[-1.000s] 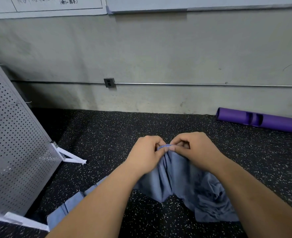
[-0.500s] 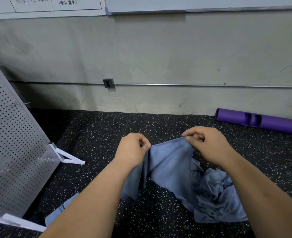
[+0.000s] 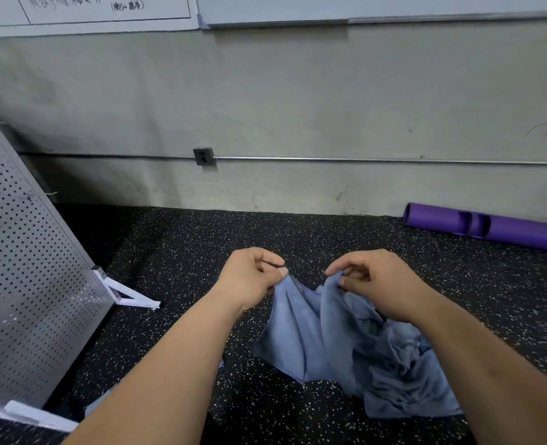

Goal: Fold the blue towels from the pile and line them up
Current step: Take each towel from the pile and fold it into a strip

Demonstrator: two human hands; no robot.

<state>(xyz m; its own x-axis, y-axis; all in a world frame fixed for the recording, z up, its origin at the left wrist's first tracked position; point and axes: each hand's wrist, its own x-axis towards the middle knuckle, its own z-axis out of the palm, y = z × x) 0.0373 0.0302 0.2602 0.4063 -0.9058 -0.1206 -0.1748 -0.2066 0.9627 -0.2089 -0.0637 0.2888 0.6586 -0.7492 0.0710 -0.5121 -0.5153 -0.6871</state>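
Observation:
A blue towel (image 3: 301, 335) hangs between my two hands above the dark speckled floor. My left hand (image 3: 249, 277) pinches its top edge at one end, and my right hand (image 3: 371, 281) pinches the same edge a short way to the right. The cloth sags in a dip between them. Its lower part trails into a crumpled pile of blue towels (image 3: 407, 380) on the floor under my right forearm. A strip of blue cloth (image 3: 101, 403) shows beneath my left forearm, mostly hidden.
A grey perforated panel (image 3: 18, 268) on white feet stands at the left. A purple foam roller (image 3: 490, 226) lies against the wall at the right. The grey wall with a pipe and socket (image 3: 204, 156) runs behind the speckled floor (image 3: 185, 252).
My hands went from touching to spread apart along the towel's edge, then came a little closer again. The edge between them now sags instead of being taut.

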